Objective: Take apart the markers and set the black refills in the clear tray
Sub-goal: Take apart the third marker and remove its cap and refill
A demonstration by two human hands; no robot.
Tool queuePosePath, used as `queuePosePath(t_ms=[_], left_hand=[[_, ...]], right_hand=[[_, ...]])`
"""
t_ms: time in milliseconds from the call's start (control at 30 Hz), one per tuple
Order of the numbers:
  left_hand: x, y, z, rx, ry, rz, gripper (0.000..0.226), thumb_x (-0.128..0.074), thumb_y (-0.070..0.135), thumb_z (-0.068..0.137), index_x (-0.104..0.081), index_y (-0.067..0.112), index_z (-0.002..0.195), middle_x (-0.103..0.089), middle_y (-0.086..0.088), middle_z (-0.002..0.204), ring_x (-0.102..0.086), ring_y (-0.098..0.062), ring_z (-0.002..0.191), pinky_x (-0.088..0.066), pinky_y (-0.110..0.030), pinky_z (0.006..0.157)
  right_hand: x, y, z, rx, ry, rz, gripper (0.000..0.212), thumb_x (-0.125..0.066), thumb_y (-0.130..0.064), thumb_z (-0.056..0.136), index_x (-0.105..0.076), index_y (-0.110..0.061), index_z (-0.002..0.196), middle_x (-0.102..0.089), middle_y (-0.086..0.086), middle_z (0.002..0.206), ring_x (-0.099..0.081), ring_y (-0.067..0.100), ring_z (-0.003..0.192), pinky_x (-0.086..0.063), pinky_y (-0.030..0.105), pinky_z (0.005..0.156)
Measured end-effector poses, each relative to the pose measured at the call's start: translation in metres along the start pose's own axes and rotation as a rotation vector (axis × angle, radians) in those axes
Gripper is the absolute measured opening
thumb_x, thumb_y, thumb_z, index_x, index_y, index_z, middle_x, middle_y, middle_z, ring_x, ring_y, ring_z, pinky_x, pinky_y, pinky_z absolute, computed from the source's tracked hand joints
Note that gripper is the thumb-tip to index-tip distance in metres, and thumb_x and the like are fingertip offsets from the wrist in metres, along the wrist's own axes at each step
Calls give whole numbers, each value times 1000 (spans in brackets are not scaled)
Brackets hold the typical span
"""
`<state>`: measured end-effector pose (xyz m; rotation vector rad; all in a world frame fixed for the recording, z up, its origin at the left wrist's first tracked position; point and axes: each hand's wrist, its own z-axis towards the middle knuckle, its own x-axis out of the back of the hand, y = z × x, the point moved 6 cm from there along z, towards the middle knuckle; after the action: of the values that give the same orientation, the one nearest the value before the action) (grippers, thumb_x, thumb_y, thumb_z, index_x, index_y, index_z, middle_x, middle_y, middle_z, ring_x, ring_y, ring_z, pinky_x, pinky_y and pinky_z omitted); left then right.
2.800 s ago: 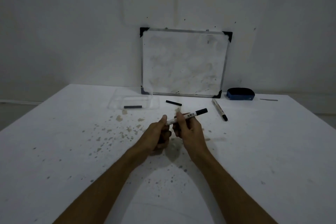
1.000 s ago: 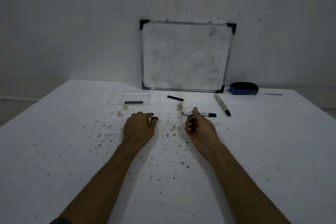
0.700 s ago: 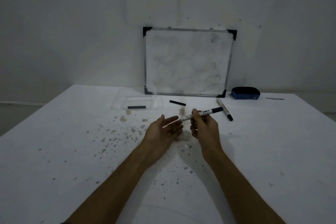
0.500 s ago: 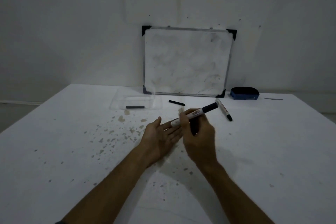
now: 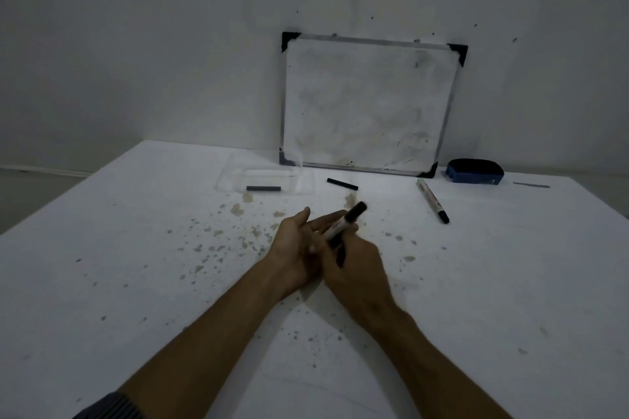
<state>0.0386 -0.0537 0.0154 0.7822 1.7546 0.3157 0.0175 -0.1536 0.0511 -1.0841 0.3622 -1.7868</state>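
Two bare hands meet above the middle of the stained white table (image 5: pixel 136 248). The right hand (image 5: pixel 354 269) is curled around a white-barrelled marker with a black cap (image 5: pixel 343 223), its fingers (image 5: pixel 350 231) closed on the barrel's lower part so that the capped end sticks up and away, tilted toward the far right. The left hand (image 5: pixel 296 245) lies palm-up and spread, holding nothing, just beside the right one, and the marker's lower end points down toward its palm; whether it touches the palm cannot be told.

At the far left of the table stands a clear shallow plastic tray (image 5: pixel 231 177), with one short black refill stick (image 5: pixel 263 188) lying flat inside it near its front wall. A second black refill stick (image 5: pixel 342 184) lies on the table just to the right of the tray, outside it. Farther right, a second white marker with a black tip (image 5: pixel 432 201) lies flat, well apart from both hands. A small framed whiteboard with black corners (image 5: pixel 367 102) leans upright against the wall, and a dark blue board eraser (image 5: pixel 474 172) sits beside its right corner.
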Motion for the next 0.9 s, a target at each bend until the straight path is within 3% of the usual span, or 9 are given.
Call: queuePosePath(t_ms=[67,167,233,300,367,533,633,767,900], left_hand=[[1,2,-1,-15,22,74,64,-36,44,109,-76,-4,120,-60,-19,137,-55,-29,120,-36,-33,112],[-1,3,-3,-56,24,185,55,-44,38,109,-70,-7,129,-62,-28,142,-58,-37,132,-43,-44,117],[-4,3,-4,-79,13,245,50,-48,33,108,-68,-9,128,-71,-26,129,-66,-39,123,-53,-46,107],[-6,2,-7,-98,24,304,42,-52,30,108,-72,-5,119,-75,-19,105,-73,-30,94,-62,-39,86],[-7,1,-6,-108,23,359,34,-54,27,108,-75,-1,111,-71,-11,83,-66,-22,71,-60,-35,70],[-6,3,-3,-195,3,482,23,-57,10,106,-69,-5,119,-65,-6,73,-59,-18,62,-57,-31,63],[-3,13,-7,-254,17,612,17,-61,12,104,-76,4,109,-71,-4,77,-66,-17,64,-59,-31,66],[2,41,-15,-450,56,858,17,-64,12,103,-79,17,104,-78,3,79,-73,-15,73,-62,-28,70],[7,60,-25,-604,91,947,11,-68,10,101,-77,16,103,-82,-1,85,-78,-20,75,-62,-25,67]], right_hand=[[11,7,6,-101,117,164,20,-58,-45,98,-64,-27,92,-69,-10,67,-65,5,55,-51,16,50],[25,18,12,-199,185,322,20,-59,-42,99,-68,-24,100,-75,-16,80,-70,-4,73,-53,10,61],[30,28,13,-274,206,358,24,-59,-44,99,-70,-23,101,-75,-17,84,-70,-6,81,-51,7,63],[38,35,15,-345,241,368,27,-58,-50,97,-70,-26,96,-73,-15,77,-68,-5,77,-49,7,60],[44,41,19,-388,257,370,29,-58,-53,96,-70,-27,91,-70,-11,71,-66,-4,68,-48,10,56],[45,57,22,-536,218,455,36,-53,-54,98,-70,-25,88,-63,-10,69,-57,4,60,-41,20,58],[53,65,25,-608,221,533,42,-43,-50,104,-64,-16,92,-67,4,78,-56,14,62,-44,27,55],[58,62,27,-425,41,61,41,-34,-52,105,-61,-21,102,-65,-3,76,-60,8,63,-42,18,54],[42,56,19,-223,-131,-247,39,-43,-45,105,-67,-17,118,-66,-1,84,-62,9,68,-44,17,57]])
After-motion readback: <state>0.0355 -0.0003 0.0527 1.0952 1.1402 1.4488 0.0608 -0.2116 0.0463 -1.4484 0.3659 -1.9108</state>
